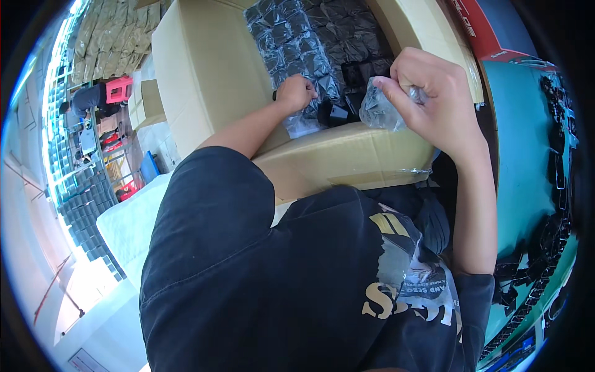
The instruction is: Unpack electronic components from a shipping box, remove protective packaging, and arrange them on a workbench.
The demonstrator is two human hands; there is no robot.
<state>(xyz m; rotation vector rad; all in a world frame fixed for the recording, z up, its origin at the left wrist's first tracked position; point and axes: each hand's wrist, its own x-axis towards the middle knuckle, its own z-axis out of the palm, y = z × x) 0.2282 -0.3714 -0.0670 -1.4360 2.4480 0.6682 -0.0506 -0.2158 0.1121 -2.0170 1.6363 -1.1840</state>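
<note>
A large open cardboard box (207, 68) stands in front of me, holding rows of dark items wrapped in clear plastic (291, 46). My left hand (296, 94) reaches inside, fingers curled against the wrapped items near the box's close wall; what they pinch, if anything, is hidden. Raised over the box's right near corner, my right hand (434, 93) is closed around a crumpled clear plastic bag (379, 110), which hangs to the left of the fist. Between the two hands, loose black blocky items (339, 113) lie low in the box.
On the right runs a green work surface (514, 167) with strings of small black parts (558, 142) along its far side. A red box (480, 28) sits at the upper right. At left are a smaller carton (145, 105), a pink stool (119, 90) and another person (90, 99).
</note>
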